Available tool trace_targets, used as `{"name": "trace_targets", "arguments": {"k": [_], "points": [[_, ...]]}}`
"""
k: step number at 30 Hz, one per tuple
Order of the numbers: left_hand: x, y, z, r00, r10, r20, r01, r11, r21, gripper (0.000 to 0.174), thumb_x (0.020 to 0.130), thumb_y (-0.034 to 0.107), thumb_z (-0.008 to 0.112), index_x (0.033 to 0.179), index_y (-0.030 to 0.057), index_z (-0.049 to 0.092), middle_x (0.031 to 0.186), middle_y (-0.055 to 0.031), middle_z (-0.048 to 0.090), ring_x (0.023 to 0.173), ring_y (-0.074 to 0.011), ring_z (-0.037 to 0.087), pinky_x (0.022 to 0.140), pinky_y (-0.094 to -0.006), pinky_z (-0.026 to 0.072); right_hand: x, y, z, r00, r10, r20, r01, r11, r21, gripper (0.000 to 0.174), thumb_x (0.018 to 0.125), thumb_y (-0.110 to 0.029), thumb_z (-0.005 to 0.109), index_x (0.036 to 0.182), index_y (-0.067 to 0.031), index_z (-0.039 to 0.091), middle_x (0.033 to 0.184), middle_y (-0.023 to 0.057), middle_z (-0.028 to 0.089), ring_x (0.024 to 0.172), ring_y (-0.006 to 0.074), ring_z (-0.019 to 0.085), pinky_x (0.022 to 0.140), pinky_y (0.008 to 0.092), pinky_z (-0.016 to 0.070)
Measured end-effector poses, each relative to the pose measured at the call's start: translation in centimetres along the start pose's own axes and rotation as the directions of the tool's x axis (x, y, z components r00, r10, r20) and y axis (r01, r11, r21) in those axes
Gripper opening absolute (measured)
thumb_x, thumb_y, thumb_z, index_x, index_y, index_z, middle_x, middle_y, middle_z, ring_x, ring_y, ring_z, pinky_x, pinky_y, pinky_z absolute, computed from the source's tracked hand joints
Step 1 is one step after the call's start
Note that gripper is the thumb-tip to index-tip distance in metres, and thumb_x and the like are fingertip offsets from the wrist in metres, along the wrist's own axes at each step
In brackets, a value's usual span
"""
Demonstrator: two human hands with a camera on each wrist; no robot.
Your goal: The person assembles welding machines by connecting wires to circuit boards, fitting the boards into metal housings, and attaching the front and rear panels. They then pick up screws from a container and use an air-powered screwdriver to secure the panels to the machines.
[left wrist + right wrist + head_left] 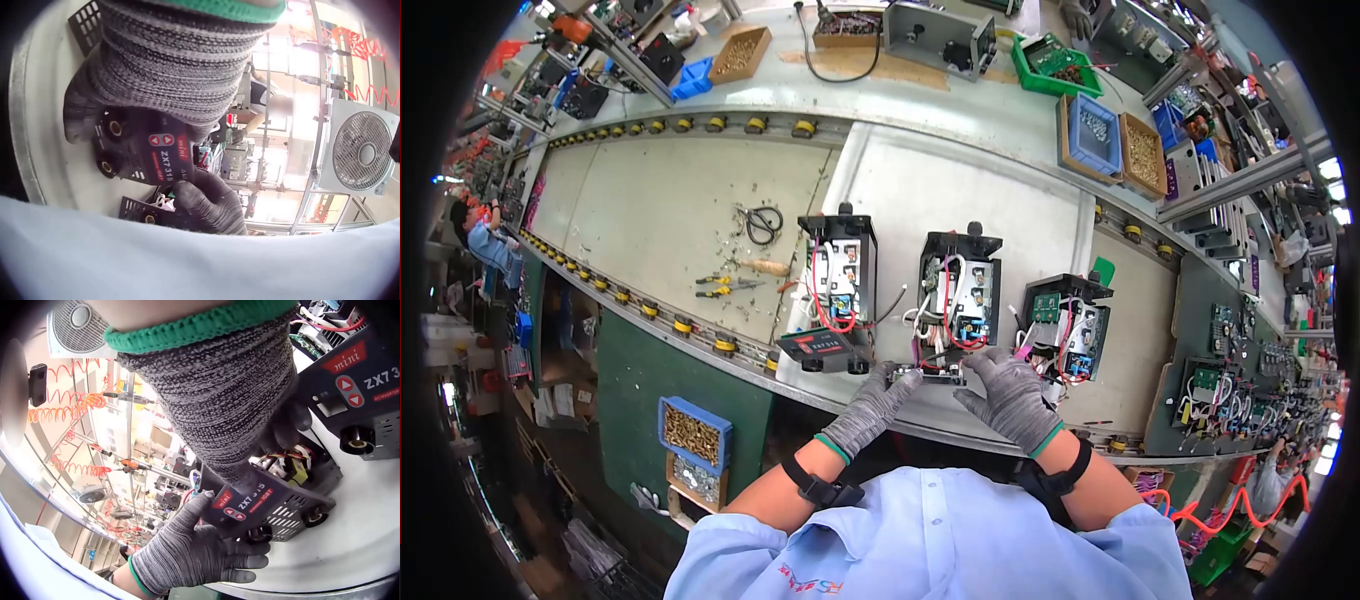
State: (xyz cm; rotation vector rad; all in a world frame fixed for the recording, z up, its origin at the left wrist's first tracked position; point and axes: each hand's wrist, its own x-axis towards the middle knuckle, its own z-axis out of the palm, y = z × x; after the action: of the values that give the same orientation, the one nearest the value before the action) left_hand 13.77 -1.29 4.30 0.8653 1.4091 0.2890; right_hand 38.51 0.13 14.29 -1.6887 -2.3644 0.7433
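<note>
Knit-gloved, my left hand [169, 69] pinches the ZX7 front panel [269, 509], fingers extended, above the bench [930, 408]; my right hand's [215, 403] grip I cannot tell. Keeping the leads [916, 347] slack should prevent snagging.

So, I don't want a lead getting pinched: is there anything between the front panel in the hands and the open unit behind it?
Yes: wires, purple and red among them, run through the gap between the front panel and the middle unit. Nothing else visible stands there.
</note>
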Motion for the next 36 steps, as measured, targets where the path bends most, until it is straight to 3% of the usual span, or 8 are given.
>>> {"name": "trace_targets", "arguments": {"k": [6, 12, 18, 20, 21, 25, 28, 36], "points": [[-0.4, 2.9, -1.5, 0.913, 0.372, -0.170, -0.280, 0.872, 0.403, 0.063, 0.096, 0.045, 0.066, 0.131, -0.0069, 0.055, 0.111, -0.0186, 0.068, 0.095, -0.0239, 0.068, 0.083, -0.0344, 0.0547, 0.4, -0.2, 1.4, 0.991, -0.133, -0.023, 0.135, 0.984, 0.118, 0.031, 0.078, -0.012, 0.077, 0.108, -0.0105, 0.068, 0.101, 0.0120, 0.066, 0.087, 0.0322, 0.067, 0.073, 0.0428, 0.0565], [4.0, 5.8, -0.5, 0.997, 0.012, -0.078, 0.016, 0.933, 0.358, 0.054, 0.093, 0.047, 0.064, 0.111, -0.0041, 0.070, 0.094, -0.0184, 0.074, 0.085, -0.0263, 0.072, 0.079, -0.0364, 0.0568, 1.0, 1.1, 1.2, 0.938, -0.322, 0.131, 0.326, 0.945, -0.014, 0.025, 0.088, -0.008, 0.060, 0.111, -0.0094, 0.069, 0.105, 0.0116, 0.066, 0.095, 0.0309, 0.068, 0.081, 0.0433, 0.0562], [5.0, 2.3, -1.2, 0.971, 0.132, -0.197, -0.079, 0.964, 0.253, 0.035, 0.094, 0.031, 0.067, 0.101, -0.0027, 0.071, 0.083, -0.0084, 0.071, 0.069, -0.0169, 0.065, 0.066, -0.0329, 0.0531, 1.5, 1.9, 1.3, 0.917, -0.369, 0.151, 0.377, 0.926, -0.026, 0.026, 0.087, -0.006, 0.059, 0.111, -0.0085, 0.068, 0.103, 0.0133, 0.065, 0.096, 0.0317, 0.068, 0.083, 0.0436, 0.0560], [4.5, 2.7, -0.9, 0.962, -0.008, -0.274, 0.072, 0.972, 0.224, 0.037, 0.092, 0.034, 0.069, 0.099, -0.0031, 0.072, 0.081, -0.0093, 0.071, 0.069, -0.0173, 0.066, 0.067, -0.0329, 0.0537, 1.6, 2.0, 1.9, 0.921, -0.361, 0.146, 0.367, 0.930, -0.022, 0.026, 0.086, -0.006, 0.059, 0.110, -0.0086, 0.068, 0.102, 0.0135, 0.065, 0.095, 0.0319, 0.068, 0.083, 0.0439, 0.0560], [3.7, 4.1, -0.7, 0.939, 0.027, -0.342, 0.115, 0.915, 0.388, 0.050, 0.087, 0.051, 0.066, 0.093, 0.0016, 0.075, 0.084, -0.0164, 0.074, 0.080, -0.0287, 0.073, 0.078, -0.0418, 0.0562, 1.8, 2.1, 2.0, 0.927, -0.347, 0.143, 0.354, 0.935, -0.023, 0.026, 0.086, -0.006, 0.060, 0.110, -0.0087, 0.069, 0.101, 0.0137, 0.065, 0.094, 0.0320, 0.069, 0.082, 0.0442, 0.0560], [0.5, 9.3, 0.0, 0.935, 0.201, -0.291, 0.087, 0.667, 0.740, 0.046, 0.088, 0.050, 0.062, 0.093, 0.0067, 0.076, 0.086, -0.0189, 0.073, 0.081, -0.0357, 0.071, 0.076, -0.0458, 0.0558, 1.9, 2.1, 1.9, 0.914, -0.373, 0.157, 0.385, 0.922, -0.047, 0.027, 0.085, -0.005, 0.060, 0.111, -0.0090, 0.069, 0.101, 0.0139, 0.065, 0.092, 0.0325, 0.069, 0.081, 0.0449, 0.0559], [-1.4, 11.6, 1.7, 0.913, 0.336, -0.232, 0.034, 0.503, 0.864, 0.037, 0.088, 0.045, 0.061, 0.092, 0.0115, 0.077, 0.089, -0.0169, 0.074, 0.082, -0.0368, 0.071, 0.077, -0.0468, 0.0558, 1.8, 1.9, 2.5, 0.922, -0.362, 0.138, 0.368, 0.929, -0.020, 0.030, 0.084, -0.004, 0.061, 0.113, -0.0093, 0.068, 0.102, 0.0139, 0.065, 0.093, 0.0325, 0.068, 0.081, 0.0455, 0.0556], [1.7, 11.9, 1.7, 0.972, 0.219, -0.081, -0.009, 0.379, 0.925, 0.035, 0.086, 0.041, 0.063, 0.093, 0.0111, 0.079, 0.084, -0.0174, 0.073, 0.083, -0.0356, 0.071, 0.081, -0.0462, 0.0558, 1.8, 2.2, 2.8, 0.887, -0.457, 0.068, 0.458, 0.889, -0.008, 0.032, 0.085, -0.006, 0.061, 0.116, -0.0106, 0.068, 0.106, 0.0143, 0.066, 0.100, 0.0324, 0.067, 0.083, 0.0449, 0.0555]]}}
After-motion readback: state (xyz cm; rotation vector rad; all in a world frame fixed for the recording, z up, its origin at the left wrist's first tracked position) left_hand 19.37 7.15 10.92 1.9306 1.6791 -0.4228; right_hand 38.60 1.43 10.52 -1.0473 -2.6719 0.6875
